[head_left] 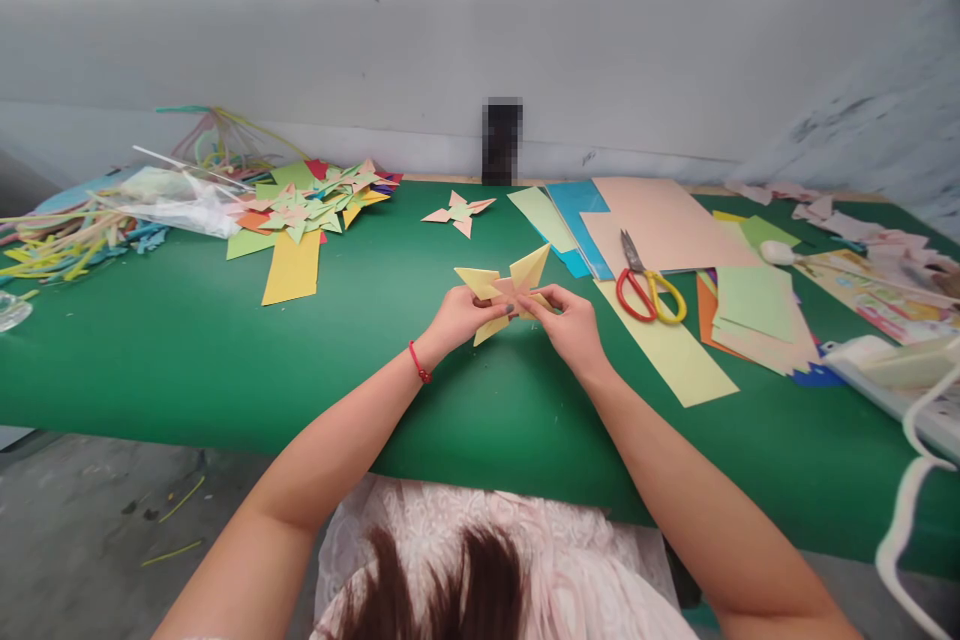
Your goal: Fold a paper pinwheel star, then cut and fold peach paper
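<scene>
Between my hands, just above the green tabletop, is a folded paper star (529,266) with pale yellow points and a pinkish centre. My left hand (466,316) pinches its left side, thumb lying across the front near the middle. From the right, my right hand (568,320) grips the lower right part with thumb and fingers pressed together. The fingertips behind the paper are hidden. Beyond it, a pink and light green paper star (459,211) lies flat on the table.
Scissors (637,285) with red and yellow handles rest on paper sheets (660,210) at the right. More folded stars (300,205) and a yellow strip (292,268) lie at the left. Craft stems (75,240) spread farther left. A white cord (900,520) hangs at the right edge.
</scene>
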### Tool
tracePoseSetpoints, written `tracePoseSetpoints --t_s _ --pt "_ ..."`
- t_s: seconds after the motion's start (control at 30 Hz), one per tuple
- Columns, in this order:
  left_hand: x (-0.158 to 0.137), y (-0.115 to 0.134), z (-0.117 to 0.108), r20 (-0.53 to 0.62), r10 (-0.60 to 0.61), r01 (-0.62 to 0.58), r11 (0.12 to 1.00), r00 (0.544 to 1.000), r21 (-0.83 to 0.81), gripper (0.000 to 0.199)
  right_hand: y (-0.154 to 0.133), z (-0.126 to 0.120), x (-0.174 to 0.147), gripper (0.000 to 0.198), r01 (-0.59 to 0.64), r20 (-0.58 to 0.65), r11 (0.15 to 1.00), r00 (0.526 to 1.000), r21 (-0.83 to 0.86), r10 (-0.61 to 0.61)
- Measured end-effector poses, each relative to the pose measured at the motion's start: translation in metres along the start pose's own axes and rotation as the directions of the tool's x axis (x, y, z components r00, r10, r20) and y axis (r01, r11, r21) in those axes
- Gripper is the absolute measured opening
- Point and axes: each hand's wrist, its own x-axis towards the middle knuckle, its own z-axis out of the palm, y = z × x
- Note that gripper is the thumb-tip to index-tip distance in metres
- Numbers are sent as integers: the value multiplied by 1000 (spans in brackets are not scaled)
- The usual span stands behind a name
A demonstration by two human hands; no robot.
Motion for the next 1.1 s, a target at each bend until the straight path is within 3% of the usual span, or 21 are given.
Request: tracePoseSetpoints --t_s 0.3,0.67,0.93,1.1 --pt "-4 8 -2 32 27 -27 1000 999 -16 31 -1 -5 0 40 23 23 998 999 -53 -21" --pt "-3 9 -2 28 -5 7 999 1000 -54 37 -4 -3 -1 34 15 24 1000 1000 -9 -15" --pt "-3 6 -4 35 3 -2 1000 999 -10 37 0 -1 0 31 -6 34 1000 999 16 5" --pt "-3 9 -1 -28 32 -30 996 999 87 39 -1 -1 0 30 -17 7 999 1000 47 17"
